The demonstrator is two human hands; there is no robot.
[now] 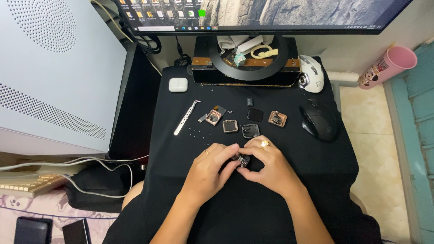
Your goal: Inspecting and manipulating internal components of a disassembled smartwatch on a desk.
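Both hands meet over the black cloth [316, 158] near its middle. My left hand [210, 169] and my right hand [266, 165] pinch one small dark square watch part [243, 160] between their fingertips; most of it is hidden by the fingers. Just beyond the hands lie several small square watch parts: a clear case [250, 131], a copper-rimmed frame [229, 126], a black screen [255, 114], a copper module with a flex cable [214, 116] and another copper module [277, 119]. Tiny screws [199, 133] are scattered left of them.
Metal tweezers [186, 117] and a white earbud case [178, 85] lie at the left. A black mouse [318, 119] and a white mouse [311, 73] sit at the right. A monitor stand tray [246, 68] is behind, a white computer case [54, 72] at far left, a pink cup [389, 65] at right.
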